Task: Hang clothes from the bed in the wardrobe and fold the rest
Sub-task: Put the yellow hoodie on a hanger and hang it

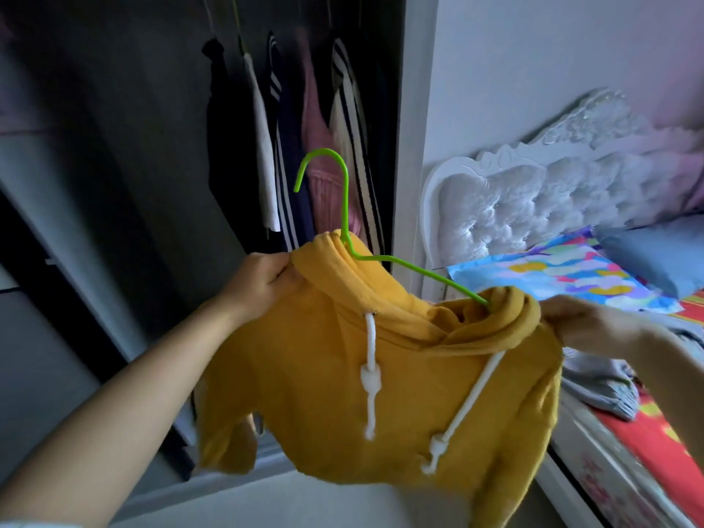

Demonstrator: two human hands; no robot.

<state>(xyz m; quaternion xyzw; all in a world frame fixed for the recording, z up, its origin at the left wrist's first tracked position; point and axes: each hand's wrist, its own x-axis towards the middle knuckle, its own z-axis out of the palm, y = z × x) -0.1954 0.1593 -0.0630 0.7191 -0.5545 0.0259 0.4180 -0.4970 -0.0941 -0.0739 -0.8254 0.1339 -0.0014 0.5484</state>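
Head view, nearest first: my left hand (266,282) pinches the left edge of the yellow hoodie (381,375) at its collar, and my right hand (594,322) grips the other side of the neck opening, fingers curled into the cloth. I hold it spread between both hands so the neck stays open and the shoulders can settle on the green hanger (343,207), whose arm runs down inside the hood toward my right hand while its hook stands up above the collar. The two white drawstrings (369,360) dangle down the front. The hoodie hangs in the air in front of me, between the wardrobe and the bed, not yet on the rail. To my right, along the near edge of the bed (647,443), grey clothes (602,390) lie in a heap, I judge waiting their turn. Farther off, a patterned pillow (564,276) lies at the head of the bed below the white headboard (533,200). Farthest, inside the dark wardrobe (114,146), hung clothes (324,146) crowd together; the hook has to go up there next.
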